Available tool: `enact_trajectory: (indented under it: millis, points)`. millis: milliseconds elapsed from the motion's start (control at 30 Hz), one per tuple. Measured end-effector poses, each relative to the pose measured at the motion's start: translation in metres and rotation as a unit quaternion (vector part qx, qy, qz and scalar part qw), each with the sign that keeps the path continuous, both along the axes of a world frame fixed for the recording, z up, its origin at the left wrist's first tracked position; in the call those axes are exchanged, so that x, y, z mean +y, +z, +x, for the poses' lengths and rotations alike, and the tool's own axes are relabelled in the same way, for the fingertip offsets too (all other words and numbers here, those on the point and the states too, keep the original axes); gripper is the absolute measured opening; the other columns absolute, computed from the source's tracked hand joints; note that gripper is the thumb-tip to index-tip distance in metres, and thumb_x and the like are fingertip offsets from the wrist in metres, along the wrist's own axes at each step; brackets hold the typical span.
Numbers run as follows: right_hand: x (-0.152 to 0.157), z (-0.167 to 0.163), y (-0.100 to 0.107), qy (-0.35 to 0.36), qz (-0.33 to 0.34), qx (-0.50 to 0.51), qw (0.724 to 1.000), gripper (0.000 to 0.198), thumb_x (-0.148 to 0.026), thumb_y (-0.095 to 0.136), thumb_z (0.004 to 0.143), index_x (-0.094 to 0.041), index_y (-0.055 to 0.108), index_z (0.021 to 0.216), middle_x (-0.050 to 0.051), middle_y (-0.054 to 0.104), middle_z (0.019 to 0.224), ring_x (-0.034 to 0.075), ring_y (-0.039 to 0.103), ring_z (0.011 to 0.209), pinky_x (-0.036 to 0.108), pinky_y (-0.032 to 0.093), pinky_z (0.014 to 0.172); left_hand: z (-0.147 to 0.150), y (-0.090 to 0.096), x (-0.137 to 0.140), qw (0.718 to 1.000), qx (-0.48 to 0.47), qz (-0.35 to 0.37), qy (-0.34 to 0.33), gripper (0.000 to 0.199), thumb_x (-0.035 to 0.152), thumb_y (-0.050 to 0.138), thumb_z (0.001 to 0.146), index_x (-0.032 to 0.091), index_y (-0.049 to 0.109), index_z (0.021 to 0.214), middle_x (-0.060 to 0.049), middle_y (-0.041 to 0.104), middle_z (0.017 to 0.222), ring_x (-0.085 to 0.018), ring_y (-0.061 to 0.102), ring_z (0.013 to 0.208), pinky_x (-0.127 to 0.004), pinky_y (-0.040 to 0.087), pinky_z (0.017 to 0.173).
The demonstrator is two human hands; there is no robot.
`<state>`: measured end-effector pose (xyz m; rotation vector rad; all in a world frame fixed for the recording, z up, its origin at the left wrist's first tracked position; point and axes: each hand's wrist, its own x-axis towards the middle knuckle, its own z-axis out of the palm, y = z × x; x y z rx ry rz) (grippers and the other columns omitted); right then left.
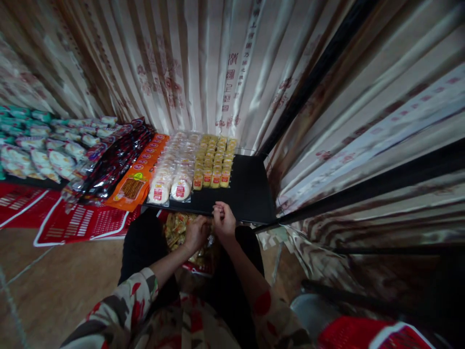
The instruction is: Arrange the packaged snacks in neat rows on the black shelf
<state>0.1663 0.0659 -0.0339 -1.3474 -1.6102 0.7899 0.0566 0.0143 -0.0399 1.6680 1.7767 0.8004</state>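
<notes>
Side by side at the front edge of the black shelf are my left hand (pixel 197 233) and my right hand (pixel 224 223), both with curled fingers. Whatever they pinch is too small and dim to make out. Below them, between my knees, sits a red basket (pixel 203 268) full of small clear-and-yellow wrapped snack packets (pixel 174 230). Just beyond the hands, neat rows of yellow snack packets (pixel 215 165) with red labels lie on the shelf (pixel 250 186). To their left are rows of round white wrapped crackers (pixel 180 188).
Further left lie an orange snack bag (pixel 135 180), dark shiny packs (pixel 116 162) and white and green wrapped packets (pixel 47 140). Red baskets (pixel 83 220) stand under the shelf. Patterned curtains (pixel 203 63) and black poles (pixel 308 82) close off the back and right.
</notes>
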Motion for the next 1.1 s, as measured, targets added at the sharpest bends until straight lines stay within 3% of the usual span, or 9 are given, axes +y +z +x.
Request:
enact_trajectory:
  millis: [100,167,233,300,467,700,867,1100]
  points:
    - [-0.03,-0.013,-0.019,0.082,-0.076,-0.104,0.988,0.026,-0.024,0.039,0.087,-0.016,0.06,0.1,0.006,0.068,0.088,0.015,0.063,0.08,0.026,0.048,0.076,-0.02,-0.019,-0.021,0.982,0.072,-0.174,0.017,0.03,0.007,0.038,0.079,0.016,0.061,0.096,-0.007,0.064,0.103,-0.014,0.057,0.099,-0.023,0.041,0.089]
    - [-0.046,-0.021,-0.035,0.145,-0.145,-0.223,0.953,0.027,-0.017,0.042,0.084,-0.013,0.061,0.103,0.01,0.068,0.097,0.018,0.063,0.091,0.027,0.046,0.083,-0.029,-0.032,-0.032,0.962,0.095,-0.255,0.021,0.028,0.008,0.044,0.076,0.013,0.061,0.099,-0.011,0.065,0.104,-0.018,0.06,0.098,-0.026,0.042,0.086]
    - [-0.058,-0.027,-0.05,0.193,-0.208,-0.331,0.9,0.033,-0.013,0.045,0.082,-0.011,0.059,0.112,0.014,0.065,0.109,0.021,0.06,0.101,0.028,0.044,0.087,-0.034,-0.044,-0.042,0.952,0.098,-0.291,0.019,0.027,0.008,0.048,0.073,0.011,0.061,0.097,-0.014,0.066,0.101,-0.021,0.061,0.096,-0.028,0.044,0.083]
    - [-0.064,-0.03,-0.061,0.211,-0.234,-0.369,0.874,0.036,-0.01,0.046,0.08,-0.01,0.058,0.115,0.017,0.062,0.114,0.023,0.059,0.105,0.028,0.043,0.089,-0.036,-0.053,-0.047,0.946,0.094,-0.31,0.018,0.028,0.01,0.048,0.074,0.012,0.061,0.099,-0.014,0.066,0.102,-0.021,0.061,0.097,-0.028,0.043,0.083]
    - [-0.065,-0.031,-0.07,0.214,-0.259,-0.399,0.853,0.038,-0.008,0.045,0.08,-0.007,0.057,0.115,0.02,0.062,0.113,0.026,0.059,0.104,0.031,0.044,0.084,-0.032,-0.067,-0.049,0.944,0.054,-0.324,0.017,0.031,0.009,0.049,0.074,0.014,0.06,0.102,-0.013,0.065,0.104,-0.021,0.059,0.1,-0.026,0.042,0.082]
    - [-0.061,-0.019,-0.065,0.236,-0.26,-0.393,0.85,0.025,-0.012,0.048,0.078,-0.016,0.065,0.097,0.012,0.066,0.103,0.021,0.062,0.095,0.026,0.043,0.075,-0.033,-0.074,-0.049,0.942,-0.045,-0.327,0.053,0.019,0.007,0.049,0.07,0.016,0.061,0.081,-0.003,0.064,0.077,-0.014,0.059,0.076,-0.021,0.041,0.066]
    - [-0.058,-0.009,-0.05,0.251,-0.24,-0.366,0.864,0.028,-0.009,0.049,0.076,-0.019,0.063,0.098,0.007,0.067,0.101,0.017,0.06,0.094,0.023,0.039,0.076,-0.037,-0.068,-0.049,0.929,-0.14,-0.327,0.097,0.007,0.014,0.051,0.072,0.016,0.057,0.069,0.002,0.055,0.06,-0.011,0.054,0.061,-0.018,0.039,0.056]
    - [-0.064,0.011,-0.034,0.244,-0.175,-0.26,0.918,0.022,-0.007,0.051,0.073,-0.019,0.062,0.088,0.005,0.063,0.092,0.016,0.056,0.089,0.024,0.039,0.078,-0.028,-0.059,-0.05,0.886,-0.278,-0.331,0.169,0.005,0.018,0.05,0.077,0.017,0.052,0.072,0.005,0.052,0.056,-0.009,0.053,0.052,-0.019,0.043,0.052]
